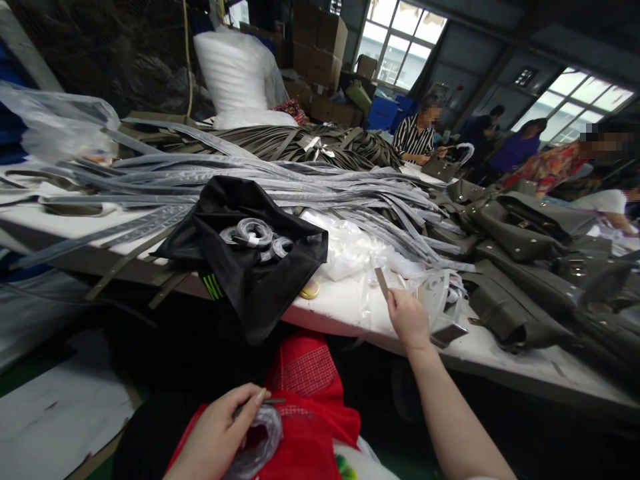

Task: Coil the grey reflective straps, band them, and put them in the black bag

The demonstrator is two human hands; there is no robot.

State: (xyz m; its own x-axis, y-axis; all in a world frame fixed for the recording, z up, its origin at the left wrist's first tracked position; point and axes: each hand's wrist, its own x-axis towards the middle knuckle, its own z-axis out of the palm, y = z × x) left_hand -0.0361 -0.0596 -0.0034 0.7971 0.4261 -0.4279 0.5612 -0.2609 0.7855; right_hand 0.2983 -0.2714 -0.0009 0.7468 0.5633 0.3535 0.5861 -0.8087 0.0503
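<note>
Right at the tips, the fingers (395, 297) of the right hand (407, 319) pinch the lower end of a short strip (382, 281), which stands almost upright above the white table (500, 353). The arm reaches in from the lower right.

Down at the lap, the left hand (217, 430) is curled shut: thumb and forefinger grip a thin dark strip (273, 401), and a crumpled clear plastic wrap (260, 441) bulges under the palm. Both sit over a red cloth (310, 387), well apart from the right hand.

On the table edge, left of the short strip, a black bag (250, 293) lies open with rolls of grey tape (255, 232) inside; a small gold disc (310, 289) rests just beside it. Behind, long grey straps (300, 183) spread across the table, and olive bags (520, 233) are heaped to the right. A tall white sack (235, 73) stands at the back. A person in a striped top (413, 137) sits at the far end, with others near the windows.
</note>
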